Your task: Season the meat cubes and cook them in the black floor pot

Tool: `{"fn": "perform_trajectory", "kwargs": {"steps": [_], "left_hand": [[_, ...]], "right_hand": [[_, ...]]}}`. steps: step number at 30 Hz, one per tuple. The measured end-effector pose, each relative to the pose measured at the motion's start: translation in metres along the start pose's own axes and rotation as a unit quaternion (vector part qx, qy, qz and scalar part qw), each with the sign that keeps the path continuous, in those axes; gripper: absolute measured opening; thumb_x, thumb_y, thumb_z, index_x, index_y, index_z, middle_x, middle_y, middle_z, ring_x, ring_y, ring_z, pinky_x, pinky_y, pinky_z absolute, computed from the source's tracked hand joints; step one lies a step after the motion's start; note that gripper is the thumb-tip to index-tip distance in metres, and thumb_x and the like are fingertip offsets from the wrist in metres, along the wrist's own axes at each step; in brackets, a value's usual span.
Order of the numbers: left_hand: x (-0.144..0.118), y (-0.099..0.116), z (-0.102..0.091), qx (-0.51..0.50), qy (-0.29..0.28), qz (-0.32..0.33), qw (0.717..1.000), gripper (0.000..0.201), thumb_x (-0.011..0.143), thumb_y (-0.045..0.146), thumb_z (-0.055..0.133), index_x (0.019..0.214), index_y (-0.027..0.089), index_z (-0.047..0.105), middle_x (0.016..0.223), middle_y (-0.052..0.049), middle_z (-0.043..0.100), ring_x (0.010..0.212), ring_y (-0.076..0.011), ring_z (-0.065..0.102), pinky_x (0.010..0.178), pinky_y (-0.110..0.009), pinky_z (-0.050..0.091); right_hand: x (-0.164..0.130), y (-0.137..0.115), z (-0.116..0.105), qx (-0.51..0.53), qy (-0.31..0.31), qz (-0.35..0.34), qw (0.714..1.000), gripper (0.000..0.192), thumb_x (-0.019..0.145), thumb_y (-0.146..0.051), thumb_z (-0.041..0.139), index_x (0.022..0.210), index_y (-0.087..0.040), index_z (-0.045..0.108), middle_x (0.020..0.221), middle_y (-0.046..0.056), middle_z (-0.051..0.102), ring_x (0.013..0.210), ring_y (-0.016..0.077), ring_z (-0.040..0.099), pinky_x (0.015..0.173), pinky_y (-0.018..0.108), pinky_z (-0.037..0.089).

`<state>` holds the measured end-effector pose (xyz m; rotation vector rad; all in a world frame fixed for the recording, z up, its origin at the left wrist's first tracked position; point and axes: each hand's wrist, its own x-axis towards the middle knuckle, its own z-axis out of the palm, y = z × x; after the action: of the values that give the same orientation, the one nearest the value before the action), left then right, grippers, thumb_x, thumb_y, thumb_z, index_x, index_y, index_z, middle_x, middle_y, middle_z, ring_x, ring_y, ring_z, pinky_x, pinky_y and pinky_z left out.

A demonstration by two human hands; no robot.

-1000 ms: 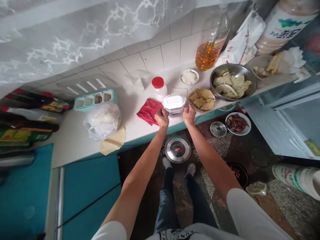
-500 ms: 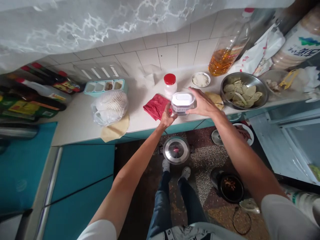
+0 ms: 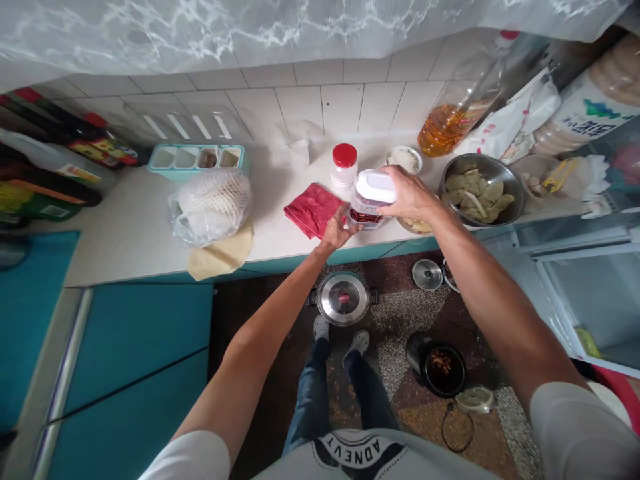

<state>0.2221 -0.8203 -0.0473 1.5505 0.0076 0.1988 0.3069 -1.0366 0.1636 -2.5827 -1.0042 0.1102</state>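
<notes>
A clear plastic container [image 3: 367, 203] with a white lid and dark red contents is held just above the white counter [image 3: 140, 233]. My right hand [image 3: 411, 195] lies over its lid and grips it from the right. My left hand [image 3: 339, 228] holds its lower left side. A red cloth [image 3: 310, 209] lies just left of the container. Behind it stands a white jar with a red cap [image 3: 344, 167].
A steel bowl of dumplings [image 3: 483, 190], a small white dish [image 3: 403, 159], an oil bottle [image 3: 453, 117], a teal seasoning tray [image 3: 197, 159] and a bagged item [image 3: 210, 207] sit on the counter. Pots and lids [image 3: 344, 298] stand on the floor by my feet.
The container came up off the counter, with my right hand shifting from its side onto the lid. The view has tilted slightly.
</notes>
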Motion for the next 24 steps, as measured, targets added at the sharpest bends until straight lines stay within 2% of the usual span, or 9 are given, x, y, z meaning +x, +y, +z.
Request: {"fn": "perform_trajectory", "kwargs": {"steps": [3, 6, 8, 11, 14, 18, 21, 24], "left_hand": [[-0.001, -0.002, -0.003, 0.034, 0.006, 0.022, 0.999, 0.093, 0.07, 0.057, 0.105, 0.151, 0.028, 0.069, 0.153, -0.016, 0.073, 0.146, -0.0384, 0.066, 0.13, -0.06, 0.049], [-0.007, 0.012, -0.005, 0.078, 0.045, 0.073, 0.993, 0.102, 0.075, 0.07, 0.1, 0.16, 0.029, 0.062, 0.167, -0.018, 0.061, 0.161, -0.0418, 0.053, 0.137, -0.064, 0.041], [-0.01, 0.026, -0.005, 0.1, 0.062, 0.104, 0.988, 0.103, 0.081, 0.074, 0.095, 0.165, 0.029, 0.056, 0.17, -0.019, 0.057, 0.164, -0.0425, 0.049, 0.138, -0.066, 0.039], [-0.009, 0.042, -0.007, 0.097, 0.053, 0.117, 0.987, 0.101, 0.083, 0.074, 0.094, 0.165, 0.029, 0.056, 0.167, -0.019, 0.058, 0.162, -0.0434, 0.052, 0.137, -0.066, 0.041], [-0.005, 0.04, -0.014, 0.086, 0.027, 0.096, 0.991, 0.098, 0.076, 0.069, 0.101, 0.157, 0.028, 0.065, 0.162, -0.017, 0.064, 0.157, -0.0453, 0.057, 0.136, -0.067, 0.043], [-0.007, 0.018, -0.024, 0.052, 0.009, 0.021, 0.998, 0.085, 0.07, 0.052, 0.108, 0.145, 0.029, 0.074, 0.15, -0.015, 0.073, 0.146, -0.044, 0.066, 0.132, -0.066, 0.049], [-0.013, 0.006, -0.023, 0.013, 0.017, -0.019, 1.0, 0.079, 0.072, 0.042, 0.107, 0.141, 0.029, 0.074, 0.145, -0.014, 0.076, 0.14, -0.0395, 0.069, 0.127, -0.063, 0.054], [-0.016, 0.002, -0.014, -0.014, 0.016, -0.045, 0.999, 0.07, 0.079, 0.041, 0.102, 0.139, 0.024, 0.072, 0.146, -0.017, 0.075, 0.14, -0.0366, 0.068, 0.118, -0.056, 0.06]], "right_hand": [[-0.006, 0.006, -0.02, -0.001, 0.027, 0.013, 1.0, 0.111, 0.071, -0.057, 0.102, 0.163, -0.02, 0.051, 0.161, 0.02, 0.062, 0.147, 0.0489, 0.062, 0.127, 0.066, 0.051], [-0.015, 0.012, -0.03, 0.003, 0.045, 0.018, 0.999, 0.11, 0.073, -0.061, 0.101, 0.163, -0.02, 0.052, 0.161, 0.02, 0.063, 0.148, 0.0494, 0.061, 0.127, 0.068, 0.05], [-0.018, 0.013, -0.03, 0.006, 0.046, 0.016, 0.999, 0.111, 0.073, -0.063, 0.1, 0.163, -0.02, 0.052, 0.161, 0.02, 0.063, 0.147, 0.0491, 0.062, 0.126, 0.067, 0.051], [-0.018, 0.009, -0.018, 0.01, 0.026, 0.008, 1.0, 0.11, 0.073, -0.063, 0.099, 0.162, -0.02, 0.052, 0.16, 0.02, 0.064, 0.146, 0.0475, 0.063, 0.124, 0.063, 0.054], [-0.014, 0.005, 0.001, 0.011, -0.002, 0.004, 1.0, 0.105, 0.075, -0.058, 0.099, 0.162, -0.021, 0.053, 0.159, 0.019, 0.064, 0.144, 0.0463, 0.064, 0.121, 0.06, 0.055], [-0.01, 0.002, 0.022, -0.004, -0.032, 0.003, 0.999, 0.099, 0.078, -0.051, 0.096, 0.162, -0.022, 0.051, 0.159, 0.018, 0.064, 0.142, 0.0455, 0.065, 0.118, 0.06, 0.057], [-0.008, 0.002, 0.027, -0.012, -0.046, -0.002, 0.999, 0.098, 0.079, -0.048, 0.096, 0.162, -0.023, 0.051, 0.159, 0.018, 0.064, 0.143, 0.0452, 0.065, 0.118, 0.059, 0.057], [-0.007, 0.001, 0.026, -0.025, -0.057, 0.002, 0.998, 0.097, 0.079, -0.046, 0.096, 0.163, -0.025, 0.051, 0.16, 0.017, 0.063, 0.144, 0.046, 0.064, 0.117, 0.06, 0.057]]}}
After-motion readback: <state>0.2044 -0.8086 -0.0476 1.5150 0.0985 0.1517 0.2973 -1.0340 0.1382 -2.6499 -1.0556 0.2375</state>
